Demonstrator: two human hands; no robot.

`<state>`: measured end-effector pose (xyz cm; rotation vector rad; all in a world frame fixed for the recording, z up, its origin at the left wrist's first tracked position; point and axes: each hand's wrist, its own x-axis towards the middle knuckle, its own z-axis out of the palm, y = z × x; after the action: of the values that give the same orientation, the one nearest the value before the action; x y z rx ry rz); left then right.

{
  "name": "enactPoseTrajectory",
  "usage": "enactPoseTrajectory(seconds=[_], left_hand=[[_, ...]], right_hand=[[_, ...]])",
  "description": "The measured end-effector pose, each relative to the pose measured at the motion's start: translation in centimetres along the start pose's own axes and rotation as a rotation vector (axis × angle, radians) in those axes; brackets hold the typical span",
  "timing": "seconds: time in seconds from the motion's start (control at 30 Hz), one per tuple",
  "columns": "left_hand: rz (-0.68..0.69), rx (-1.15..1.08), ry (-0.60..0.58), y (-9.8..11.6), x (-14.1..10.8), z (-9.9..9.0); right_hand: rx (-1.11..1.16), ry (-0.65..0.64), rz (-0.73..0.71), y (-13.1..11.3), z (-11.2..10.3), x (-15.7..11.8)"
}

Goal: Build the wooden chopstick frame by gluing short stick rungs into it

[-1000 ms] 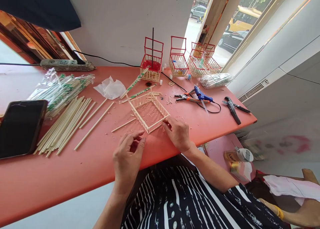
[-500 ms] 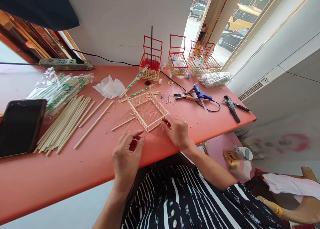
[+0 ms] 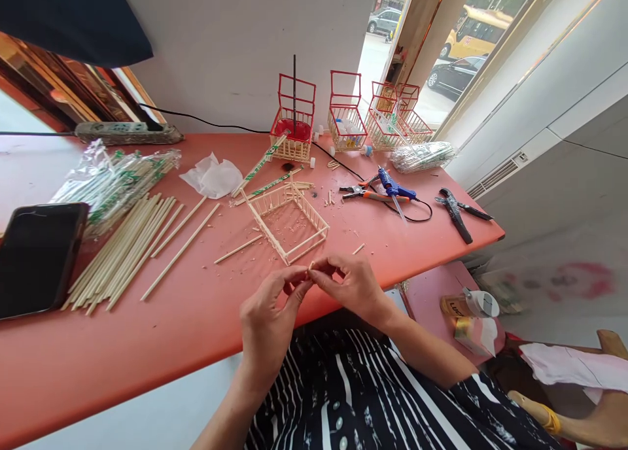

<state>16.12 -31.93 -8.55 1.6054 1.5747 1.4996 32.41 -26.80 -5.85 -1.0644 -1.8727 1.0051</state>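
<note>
You've got both hands, left hand (image 3: 269,312) & right hand (image 3: 352,284), pinching a short stick piece (image 3: 310,265) (tiny, ends hidden) just before the stick basket (image 3: 289,218), so keep fingertips tight.

Left hand (image 3: 267,312) and right hand (image 3: 350,283) meet fingertip to fingertip, each grip pinched.

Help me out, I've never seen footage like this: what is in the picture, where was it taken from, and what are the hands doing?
The camera sits on a person's head, looking down at their own two hands. The left hand and right hand meet at the fingertips, pinching a small wooden stick piece together. On the red table lie an unfinished stick basket, loose chopsticks, a phone, a glue gun and pliers. Finished red baskets stand by the wall.
</note>
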Motion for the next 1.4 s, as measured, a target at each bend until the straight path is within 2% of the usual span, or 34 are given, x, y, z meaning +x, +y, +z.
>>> enactPoseTrajectory(seconds=[0.1,0.2,0.23,0.3,0.37,0.47,0.6,0.67,0.77,0.83,0.9,1.0,1.07,1.13,1.23,1.4], left_hand=[[0.003,0.033,0.009,-0.1,0.1,-0.2],[-0.054,0.074,0.049,-0.8,0.0,-0.9],[-0.077,0.086,0.069,-1.1,-0.1,-1.1],[-0.122,0.104,0.091,-1.7,-0.4,-1.5],[-0.153,0.111,0.086,-2.1,-0.6,-1.8],[-0.151,0.138,0.077,-2.5,-0.4,-2.6],[-0.092,0.368,0.177,-3.0,1.6,-4.6],[-0.059,0.465,0.181,-3.4,2.9,-5.8],[0.007,0.522,0.102,-4.0,4.1,-7.1],[0.022,0.54,0.097,-4.2,4.4,-7.6],[-0.021,0.561,0.149,-4.3,4.1,-7.8],[-0.048,0.564,0.19,-4.5,3.1,-8.1],[0.029,0.516,0.124,-5.0,2.0,-8.1],[0.117,0.472,0.01,-5.5,1.1,-8.0],[0.176,0.463,-0.106,-6.0,0.3,-7.8],[0.213,0.482,-0.148,-6.3,1.5,-7.3]], right_hand=[[-0.1,0.014,-0.003,0.4,-1.6,0.0],[-0.303,0.126,0.009,1.8,-4.9,0.4],[-0.383,0.119,0.016,2.3,-6.1,0.5],[-0.522,0.001,0.031,3.1,-8.0,0.6],[-0.628,-0.147,0.033,3.5,-9.0,0.6],[-0.754,-0.29,-0.009,3.5,-9.2,0.9],[-0.809,-0.394,-0.087,3.5,-9.3,1.9],[-0.782,-0.348,-0.07,3.6,-10.0,2.5],[-0.707,-0.134,-0.073,2.6,-10.6,3.4],[-0.654,0.002,-0.153,1.1,-9.9,4.0],[-0.639,0.016,-0.277,-1.0,-8.0,4.8],[-0.701,-0.192,-0.465,-4.2,-3.8,6.6],[-0.796,-0.35,-0.549,-5.9,-1.1,8.3],[-0.925,-0.459,-0.579,-7.0,1.1,10.3],[-1.023,-0.533,-0.623,-7.4,3.8,13.4],[-1.093,-0.64,-0.714,-6.3,7.3,16.3]])
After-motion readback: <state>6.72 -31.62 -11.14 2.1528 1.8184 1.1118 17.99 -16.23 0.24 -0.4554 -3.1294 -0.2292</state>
